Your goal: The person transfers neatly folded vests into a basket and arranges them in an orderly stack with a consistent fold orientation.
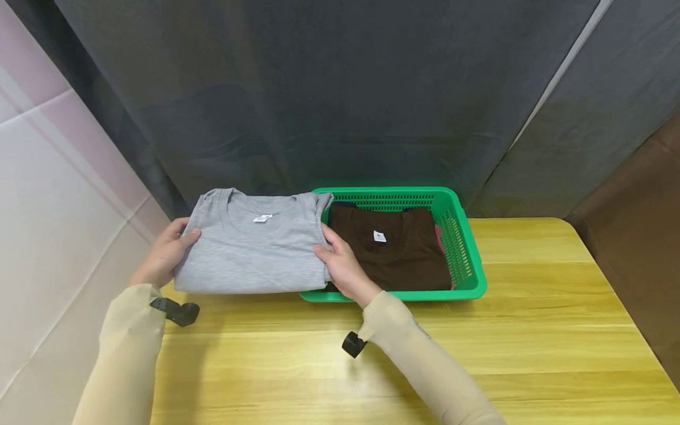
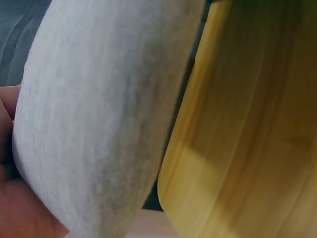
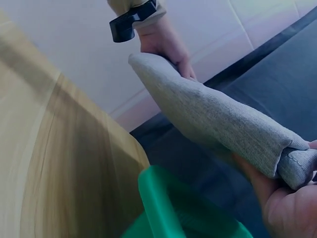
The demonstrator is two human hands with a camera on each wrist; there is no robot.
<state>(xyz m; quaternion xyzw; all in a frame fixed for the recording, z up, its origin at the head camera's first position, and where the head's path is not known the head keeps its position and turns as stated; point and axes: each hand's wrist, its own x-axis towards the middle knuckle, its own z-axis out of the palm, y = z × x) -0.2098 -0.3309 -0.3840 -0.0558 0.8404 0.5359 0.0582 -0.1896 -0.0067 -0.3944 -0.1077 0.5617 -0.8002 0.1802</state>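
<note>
A folded grey T-shirt (image 1: 252, 251) with a white neck label is held up between both hands, above the table and overlapping the basket's left end. My left hand (image 1: 166, 251) grips its left edge, thumb on top. On the other side, my right hand (image 1: 345, 265) pinches the right edge, thumb on top and fingers beneath, as the right wrist view also shows on the shirt's end (image 3: 262, 153). Below and right of it, a folded brown T-shirt (image 1: 393, 260) lies in the green plastic basket (image 1: 470, 260). The left wrist view is mostly filled by the grey shirt (image 2: 99, 114).
The basket stands on a wooden table (image 1: 542, 330) near its back edge. A dark grey curtain (image 1: 340, 100) hangs behind, and a pale tiled wall (image 1: 69, 206) rises at left. Brown material (image 1: 643, 236) borders the right side. Bits of red and dark blue cloth show around the brown shirt.
</note>
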